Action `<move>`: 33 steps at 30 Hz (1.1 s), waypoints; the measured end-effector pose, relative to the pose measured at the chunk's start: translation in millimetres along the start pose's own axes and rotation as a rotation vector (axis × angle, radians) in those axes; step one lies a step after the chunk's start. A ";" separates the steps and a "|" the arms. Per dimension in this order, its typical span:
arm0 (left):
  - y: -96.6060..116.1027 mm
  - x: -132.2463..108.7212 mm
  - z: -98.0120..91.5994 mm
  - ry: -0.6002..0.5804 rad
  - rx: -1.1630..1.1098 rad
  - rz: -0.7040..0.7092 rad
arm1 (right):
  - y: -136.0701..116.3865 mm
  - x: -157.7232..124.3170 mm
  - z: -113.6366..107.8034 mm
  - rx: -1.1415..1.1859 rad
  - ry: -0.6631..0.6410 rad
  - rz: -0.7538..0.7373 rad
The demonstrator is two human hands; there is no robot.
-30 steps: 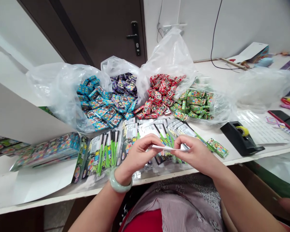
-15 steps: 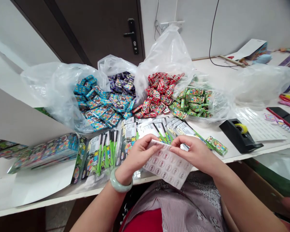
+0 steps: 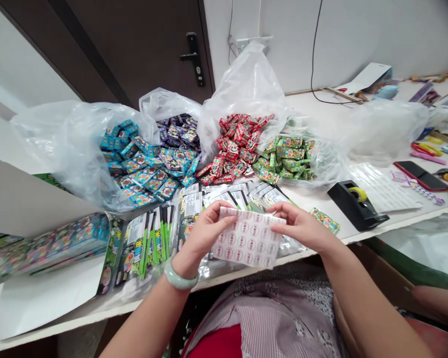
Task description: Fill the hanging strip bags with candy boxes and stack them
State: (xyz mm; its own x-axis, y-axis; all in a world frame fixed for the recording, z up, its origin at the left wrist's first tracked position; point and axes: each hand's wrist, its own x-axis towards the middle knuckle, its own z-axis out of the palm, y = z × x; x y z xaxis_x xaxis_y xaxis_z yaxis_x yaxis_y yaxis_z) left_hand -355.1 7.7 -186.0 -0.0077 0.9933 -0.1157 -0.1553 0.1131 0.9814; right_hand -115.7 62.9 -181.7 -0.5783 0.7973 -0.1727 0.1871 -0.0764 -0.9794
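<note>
A white sheet of round stickers [image 3: 246, 243] with red print is held up over the table's front edge. My left hand [image 3: 205, 231] pinches its upper left corner, thumb on the front; a pale green bangle [image 3: 179, 275] circles that wrist. At the sheet's right edge, my right hand [image 3: 298, 226] grips it with the thumb in front. Some of its fingertips are hidden. Behind the sheet lie flat printed packets [image 3: 190, 206] in clear plastic, and more green-edged packets [image 3: 144, 243] overlap to the left. Near my right hand is a small green packet [image 3: 325, 220].
Plastic bags along the back hold blue boxes [image 3: 145, 174], purple boxes [image 3: 179, 130], red boxes [image 3: 239, 144] and green boxes [image 3: 291, 154]. On the right are a black tape dispenser [image 3: 354, 206] and a phone [image 3: 420, 175]. Stacked packs [image 3: 70, 238] lie left.
The sticker sheet has been turned level and spread more toward me. My right hand has shifted from its top edge to its right edge. The whole view has shifted slightly.
</note>
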 end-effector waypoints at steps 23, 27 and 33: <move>-6.4 44.7 8.8 -0.004 0.163 0.014 | 28.8 19.6 -14.2 0.245 0.368 -0.120; -7.0 42.7 7.2 -0.001 0.148 0.007 | 22.3 15.5 -10.4 0.160 0.410 -0.159; -9.7 39.2 4.8 -0.007 0.100 -0.002 | 18.7 8.5 -10.2 0.021 0.446 -0.150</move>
State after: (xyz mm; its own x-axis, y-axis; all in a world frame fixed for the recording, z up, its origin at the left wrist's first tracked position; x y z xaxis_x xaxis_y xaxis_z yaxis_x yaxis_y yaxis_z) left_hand -349.2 45.6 -199.4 -0.0003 0.9932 -0.1166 -0.0561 0.1164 0.9916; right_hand -109.0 74.4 -200.4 -0.1991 0.9796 0.0284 0.1086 0.0509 -0.9928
